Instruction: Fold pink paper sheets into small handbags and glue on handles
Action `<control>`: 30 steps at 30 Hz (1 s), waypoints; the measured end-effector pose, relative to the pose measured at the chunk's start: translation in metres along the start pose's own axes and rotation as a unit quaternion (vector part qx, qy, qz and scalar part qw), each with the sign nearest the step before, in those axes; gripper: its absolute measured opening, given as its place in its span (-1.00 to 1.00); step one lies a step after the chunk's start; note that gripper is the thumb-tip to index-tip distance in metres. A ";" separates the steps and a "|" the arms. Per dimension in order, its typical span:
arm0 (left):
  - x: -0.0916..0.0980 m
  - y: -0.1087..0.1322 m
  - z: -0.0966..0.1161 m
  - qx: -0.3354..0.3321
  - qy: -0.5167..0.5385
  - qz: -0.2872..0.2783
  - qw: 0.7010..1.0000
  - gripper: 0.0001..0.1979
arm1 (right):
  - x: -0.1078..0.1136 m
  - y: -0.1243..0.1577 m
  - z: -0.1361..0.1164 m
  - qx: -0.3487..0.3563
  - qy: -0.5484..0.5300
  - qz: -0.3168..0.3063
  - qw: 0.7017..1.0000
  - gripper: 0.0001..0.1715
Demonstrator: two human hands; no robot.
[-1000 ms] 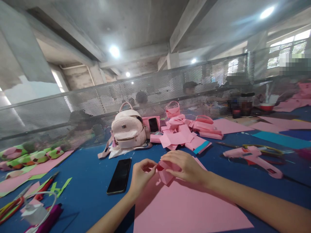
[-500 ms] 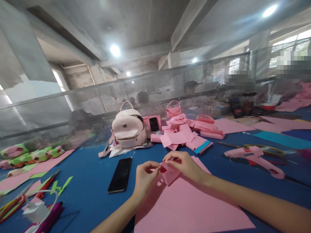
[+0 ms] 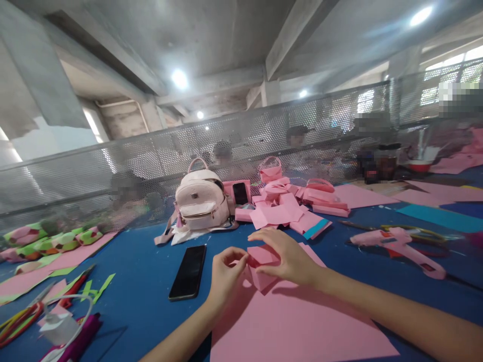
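Note:
My left hand (image 3: 226, 274) pinches the left edge of a small folded pink paper box (image 3: 263, 255) between thumb and fingertips. Across the box's right side curves my right hand (image 3: 296, 259), its fingers over the top and its thumb lower on the near side. That hand hides part of the box. Beneath both hands lies a large pink paper sheet (image 3: 302, 327), flat on the blue table (image 3: 139, 286). A black smartphone (image 3: 187, 272) rests to the left of my left hand.
Behind stand a pale backpack (image 3: 202, 201) and a pile of folded pink paper pieces (image 3: 279, 211). A pink hot glue gun (image 3: 400, 246) lies at right. Scissors (image 3: 22, 322), a white charger (image 3: 56, 324) and green paper strips (image 3: 101, 287) lie at left. A perforated metal screen (image 3: 162, 156) runs behind.
My right hand's fingers have spread from a pinch at the box's top to a wider grasp over its right side. The left hand keeps its pinch.

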State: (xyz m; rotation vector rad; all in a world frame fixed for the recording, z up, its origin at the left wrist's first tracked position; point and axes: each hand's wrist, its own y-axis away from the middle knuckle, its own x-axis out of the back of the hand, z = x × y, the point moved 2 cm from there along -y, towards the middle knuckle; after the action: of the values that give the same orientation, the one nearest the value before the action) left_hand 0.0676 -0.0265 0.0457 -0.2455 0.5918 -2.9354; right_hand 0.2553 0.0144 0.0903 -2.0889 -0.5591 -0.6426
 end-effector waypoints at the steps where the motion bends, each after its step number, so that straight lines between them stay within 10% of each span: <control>1: 0.001 -0.001 -0.004 0.003 0.006 -0.003 1.000 -0.78 | 0.001 0.000 -0.002 0.013 0.017 -0.005 1.000 -0.44; 9: 0.006 -0.003 -0.021 0.029 0.024 -0.030 0.999 -0.77 | 0.010 -0.004 -0.005 -0.015 0.087 -0.019 0.996 -0.67; 22: 0.006 0.005 0.007 -0.029 -0.001 -0.022 0.999 -0.80 | 0.022 -0.035 0.005 -0.067 0.010 -0.169 0.983 -0.79; 30: 0.004 0.006 0.008 -0.019 0.023 0.030 0.999 -0.76 | 0.011 -0.034 -0.009 -0.085 0.058 -0.144 0.984 -0.87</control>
State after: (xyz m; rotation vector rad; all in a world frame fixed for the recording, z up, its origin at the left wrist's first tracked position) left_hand 0.0654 -0.0361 0.0515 -0.1619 0.6510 -2.8803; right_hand 0.2407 0.0266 0.1223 -2.1294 -0.7696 -1.0028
